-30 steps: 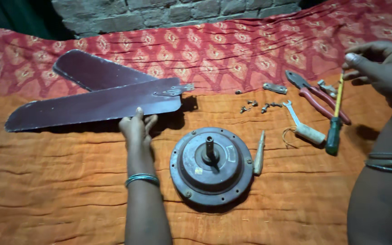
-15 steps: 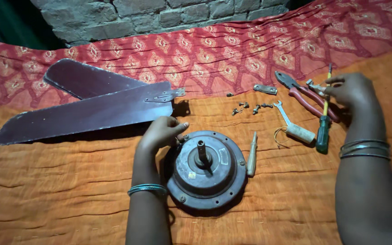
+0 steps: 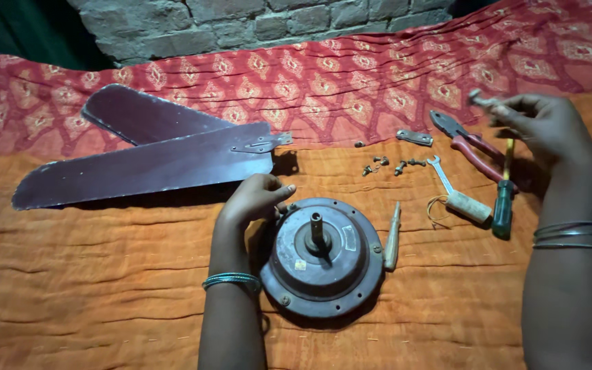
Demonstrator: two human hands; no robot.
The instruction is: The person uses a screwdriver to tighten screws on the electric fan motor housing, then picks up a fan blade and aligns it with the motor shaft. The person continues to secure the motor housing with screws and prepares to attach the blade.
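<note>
A round grey ceiling-fan motor housing (image 3: 323, 288) lies on the orange cloth (image 3: 104, 288) with its shaft pointing up. My left hand (image 3: 255, 200) rests curled on the housing's upper left rim. My right hand (image 3: 546, 127) is raised at the right above the tools, pinching a small metal bracket (image 3: 479, 100), which is blurred. Two dark maroon fan blades (image 3: 145, 164) lie overlapped at the left, just beyond my left hand.
Red-handled pliers (image 3: 471, 145), a green-handled screwdriver (image 3: 503, 202), a small spanner (image 3: 440, 171), several loose screws (image 3: 388, 164), a flat metal bracket (image 3: 414, 138) and a pale-handled tool (image 3: 392, 236) lie right of the motor. A red patterned cloth (image 3: 323, 82) and brick wall (image 3: 275, 24) run behind.
My left hand left the fan blade and settled on the motor housing's rim. My right hand dipped to the tools, then rose holding a small metal bracket.
</note>
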